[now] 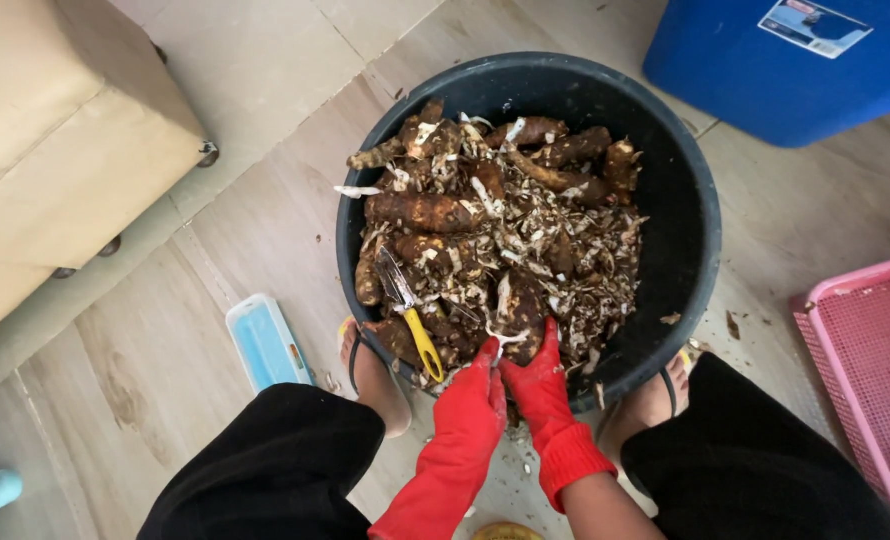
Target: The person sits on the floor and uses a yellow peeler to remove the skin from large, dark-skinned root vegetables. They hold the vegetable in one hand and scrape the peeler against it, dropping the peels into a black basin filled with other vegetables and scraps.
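Both gloved — left hand [475,395] and right hand [537,372] pinching a pale peel strip [506,341] over the root pile in the black tub [690,190]. Risk: brushing the yellow-handled peeler [408,305] lying blade-up close by — slit glove, or scraps spilling over the rim.

left hand [473,400]: red-gloved, fingers curled, fingertips pinched together with the right's
right hand [539,385]: red-gloved, wrist bent inward, forearm bared past the cuff
hands: held touching, side by side
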